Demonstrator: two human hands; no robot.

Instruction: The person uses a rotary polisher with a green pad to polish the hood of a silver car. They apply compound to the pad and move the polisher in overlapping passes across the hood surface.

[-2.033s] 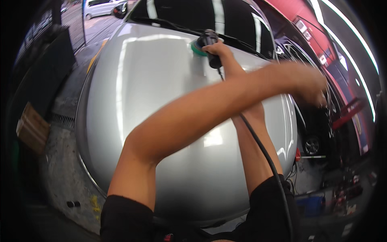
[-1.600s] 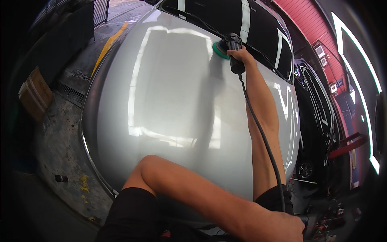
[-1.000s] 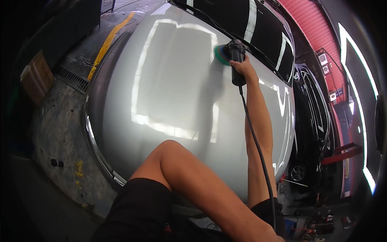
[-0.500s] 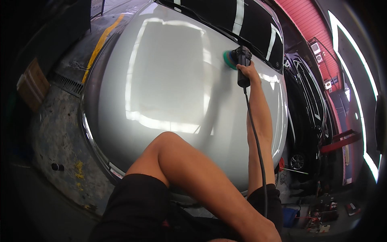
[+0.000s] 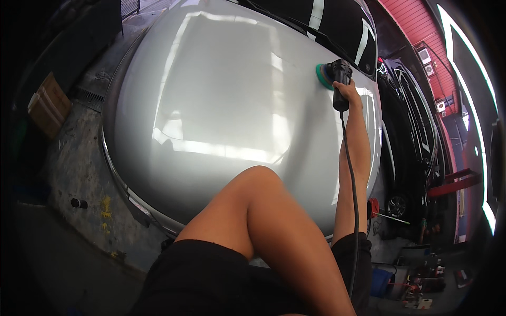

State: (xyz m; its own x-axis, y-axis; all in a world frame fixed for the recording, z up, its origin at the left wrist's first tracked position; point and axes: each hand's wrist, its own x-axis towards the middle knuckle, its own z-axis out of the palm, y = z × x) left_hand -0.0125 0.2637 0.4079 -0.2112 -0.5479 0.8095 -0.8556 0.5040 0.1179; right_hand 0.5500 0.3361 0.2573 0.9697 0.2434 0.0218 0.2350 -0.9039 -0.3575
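Observation:
My right hand (image 5: 346, 90) grips a black polisher (image 5: 340, 79) by its body. The polisher's green pad (image 5: 324, 77) stands edge-on at the silver car hood (image 5: 221, 95), near the windshield; I cannot tell how fully it touches. From the tool's near end a black cord (image 5: 350, 168) runs down along my outstretched right arm and over the dark sleeve. My left arm is bent, its elbow above the near part of the hood. The left forearm leads back to the lower edge, and my left hand is out of the picture.
Beyond the hood is the dark windshield (image 5: 295, 13) with its wiper (image 5: 316, 34). A black car (image 5: 408, 116) stands at the right. A cardboard box (image 5: 49, 105) is at the left, and a small dark cylinder (image 5: 79, 203) lies on the floor. A blue container (image 5: 380, 282) sits lower right.
My right hand has moved the polisher to the right across the hood. My bent left elbow has shifted right and slightly up in the view, and the left hand end has dropped out of the picture.

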